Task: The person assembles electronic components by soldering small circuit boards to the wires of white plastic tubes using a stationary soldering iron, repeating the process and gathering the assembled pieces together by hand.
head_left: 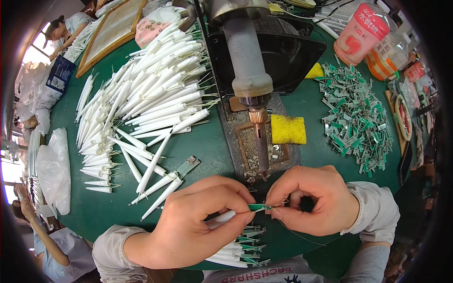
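Note:
Between the thumb and fingertips of my left hand (193, 221) is a small green circuit board (256, 207). A white tapered tube (222, 219) shows under the same hand's fingers. My right hand (316, 200) is closed in a pinch on a thin wire (284, 202) at the board's right end. Just above both hands, a soldering iron (262, 146) points straight down from its stand, its tip apart from the board. Below my left hand lie several white tubes with green boards (245, 247) at their ends, partly covered.
A large pile of white tapered tubes (155, 89) with wire ends covers the left of the green table (198, 141). Loose circuit boards (356, 118) are heaped at right. A yellow sponge (288, 129) sits beside the iron; a pink-labelled bottle (361, 35) stands behind. Other people work at left.

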